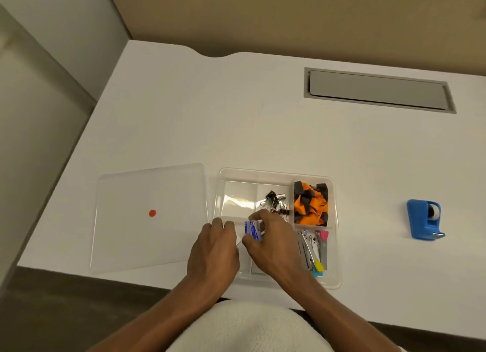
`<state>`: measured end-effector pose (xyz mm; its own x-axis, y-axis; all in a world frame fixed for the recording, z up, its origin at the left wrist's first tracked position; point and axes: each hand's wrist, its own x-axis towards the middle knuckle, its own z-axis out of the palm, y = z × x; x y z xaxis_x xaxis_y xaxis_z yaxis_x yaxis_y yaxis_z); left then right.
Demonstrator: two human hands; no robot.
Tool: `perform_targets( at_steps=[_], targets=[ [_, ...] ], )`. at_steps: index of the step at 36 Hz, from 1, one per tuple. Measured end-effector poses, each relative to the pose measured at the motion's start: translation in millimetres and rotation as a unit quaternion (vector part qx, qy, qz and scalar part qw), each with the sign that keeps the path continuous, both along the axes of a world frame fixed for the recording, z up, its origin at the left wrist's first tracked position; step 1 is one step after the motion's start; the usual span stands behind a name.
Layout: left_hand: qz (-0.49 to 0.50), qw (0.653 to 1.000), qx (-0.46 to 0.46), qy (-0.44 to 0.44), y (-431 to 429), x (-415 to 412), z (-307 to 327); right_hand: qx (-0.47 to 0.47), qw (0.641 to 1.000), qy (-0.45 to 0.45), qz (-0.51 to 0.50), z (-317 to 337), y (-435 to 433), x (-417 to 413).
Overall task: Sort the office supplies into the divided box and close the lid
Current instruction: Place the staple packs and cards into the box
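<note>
A clear divided box point(273, 173) stands near the table's front edge. Binder clips point(273, 198) lie in its large back compartment, an orange and black strap bundle point(311, 204) fills the back right one, and staplers with coloured tabs point(314, 249) lie in the front right one. My right hand point(273, 242) holds small blue boxes point(252, 229) over the front left compartment. Beside it, my left hand point(214, 252) rests on the box's left front rim, fingers curled. The clear lid point(131, 233), marked with a red dot, lies flat to the left of the box.
A blue tape dispenser point(423, 220) sits on the white table to the right of the box. A grey cable hatch point(378, 90) is set into the table at the back right. The table's front edge runs just below the box.
</note>
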<state>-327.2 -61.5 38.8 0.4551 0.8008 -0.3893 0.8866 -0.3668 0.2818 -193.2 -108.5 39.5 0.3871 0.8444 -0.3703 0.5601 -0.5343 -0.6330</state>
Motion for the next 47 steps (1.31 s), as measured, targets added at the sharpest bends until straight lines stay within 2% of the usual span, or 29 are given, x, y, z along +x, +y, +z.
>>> perform_targets(
  at_steps=[10,15,19,25,29,34,36,41,47],
  targets=[
    [-0.067,0.998,-0.011,0.002,0.5,-18.1,-17.6,-0.033,0.996,-0.071,0.033,-7.5,-0.2,-30.3],
    [-0.056,0.998,0.002,-0.028,5.4,-22.5,-14.7,-0.039,0.992,-0.116,0.044,-3.3,-4.3,-38.4],
    [-0.08,0.997,-0.006,-0.018,12.2,-30.7,-15.9,-0.037,0.985,-0.153,0.073,-0.6,-7.9,-39.1],
    [0.008,1.0,0.009,0.006,22.2,-36.4,-8.7,-0.034,0.967,-0.216,0.13,-1.5,-14.3,-40.8],
    [0.063,0.998,0.002,-0.004,30.4,-39.2,-10.9,-0.021,0.932,-0.286,0.223,-10.1,-15.0,-40.2],
    [0.097,0.995,-0.018,-0.029,36.2,-42.4,-17.4,-0.03,0.91,-0.306,0.279,-18.5,-20.5,-43.6],
    [0.105,0.993,-0.025,-0.04,37.4,-44.0,-19.2,-0.018,0.908,-0.307,0.283,-21.2,-22.6,-44.4],
    [0.131,0.99,-0.042,-0.033,41.4,-46.6,-20.7,0.021,0.927,-0.306,0.215,-21.0,-18.5,-41.5],
    [0.129,0.99,-0.049,-0.024,39.5,-45.6,-23.2,-0.005,0.899,-0.352,0.26,-20.4,-9.7,-39.8]
  ],
)
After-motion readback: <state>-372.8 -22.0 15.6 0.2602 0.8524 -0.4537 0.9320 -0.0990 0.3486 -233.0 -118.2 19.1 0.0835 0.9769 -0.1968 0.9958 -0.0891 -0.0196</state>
